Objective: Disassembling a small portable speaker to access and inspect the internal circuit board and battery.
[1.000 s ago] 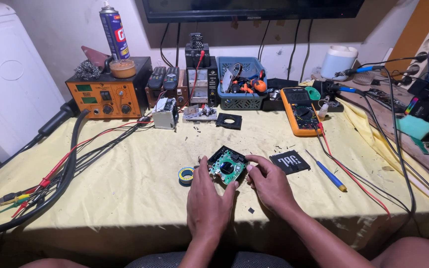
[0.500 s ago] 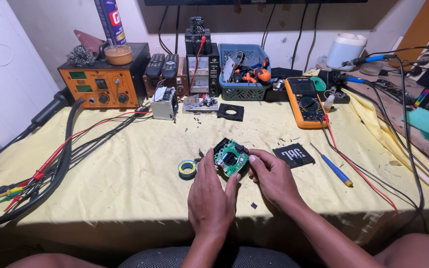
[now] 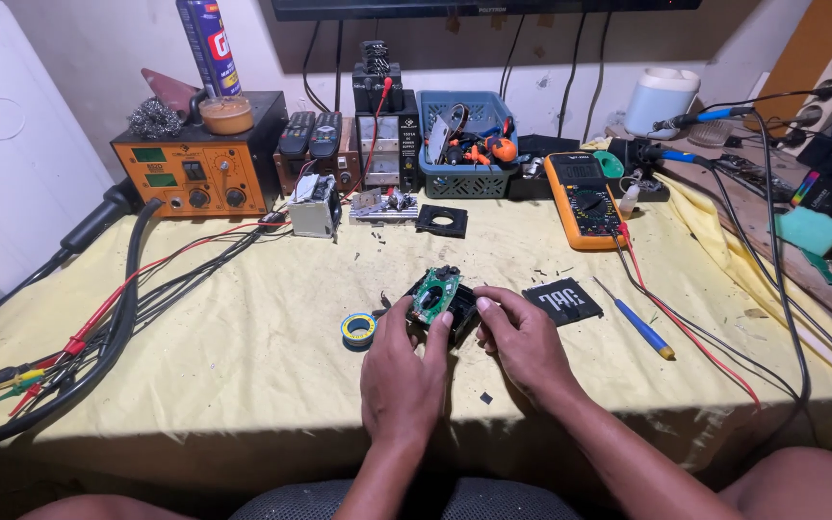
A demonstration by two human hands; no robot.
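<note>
Showing green, a round circuit board [image 3: 434, 294] sits tilted between both hands.

Two bare forearms are seen, entering from the lower edge nearest the yellow cloth-covered table [image 3: 243, 366], and no sleeves are worn on either. The left hand [image 3: 402, 371] and the right hand [image 3: 524, 339] are uncovered: no gloves, rings, watch or wristbands are seen. Short, plain fingernails are shown on the fingers [image 3: 447, 319] that are visible. Below the front edge of that table, bare knees are glimpsed at the lower left and lower right corners, and no trouser fabric is seen over them. Nothing more of the body is shown.
</note>
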